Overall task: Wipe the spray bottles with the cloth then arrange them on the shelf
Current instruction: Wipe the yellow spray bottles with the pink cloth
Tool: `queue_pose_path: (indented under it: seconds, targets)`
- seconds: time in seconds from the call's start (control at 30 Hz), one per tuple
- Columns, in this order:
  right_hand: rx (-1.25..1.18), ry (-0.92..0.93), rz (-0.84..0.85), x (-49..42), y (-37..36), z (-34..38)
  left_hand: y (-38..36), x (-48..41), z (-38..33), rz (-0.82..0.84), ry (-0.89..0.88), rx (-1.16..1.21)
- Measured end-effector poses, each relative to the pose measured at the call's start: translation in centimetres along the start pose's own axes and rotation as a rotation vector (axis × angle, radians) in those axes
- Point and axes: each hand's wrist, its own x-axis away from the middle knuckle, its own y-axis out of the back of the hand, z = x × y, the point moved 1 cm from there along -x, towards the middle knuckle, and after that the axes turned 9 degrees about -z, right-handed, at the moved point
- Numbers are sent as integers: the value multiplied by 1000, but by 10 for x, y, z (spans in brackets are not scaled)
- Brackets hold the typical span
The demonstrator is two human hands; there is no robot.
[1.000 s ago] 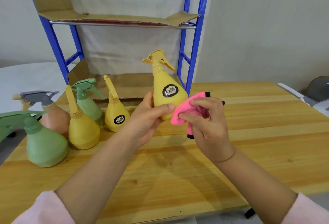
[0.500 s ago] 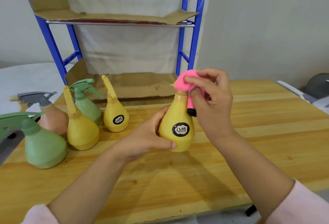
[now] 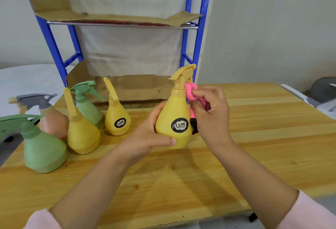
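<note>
one bottle (image 3: 174, 112) in left hand (image 3: 148, 138), cloth (image 3: 190, 92) in right hand (image 3: 211, 114)

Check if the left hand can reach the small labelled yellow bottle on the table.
Not yet, probably: left hand grips the held bottle, though the path to the small bottle looks free.

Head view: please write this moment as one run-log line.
step: wipe | left hand: holds yellow bottle | right hand: presses pink cloth at its neck
</note>
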Motion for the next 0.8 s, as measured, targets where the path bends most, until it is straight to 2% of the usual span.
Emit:
queue_pose_path:
  seconds: [0.1,0.2,0.4,0.47,0.6,0.67,0.8]
  targets:
    - [-11,-6,-102,0,6,1,1,0,-5,4,-4,-20]
    - [-21,94,-175,-7,8,8,0,1,-6,21,-3,-38]
    - [116,15,-46,-14,9,-2,0,2,-6,-11,-7,-18]
    - [114,-13,-75,-14,14,-2,2,2,-10,-86,-26,-169]
    - [71,36,-191,-22,23,7,3,-1,-13,-304,-224,-763]
    - [75,91,-220,-26,26,10,4,-1,-12,-388,-296,-977]
    - [219,282,-70,-15,22,3,5,-1,-6,-486,-395,-1201]
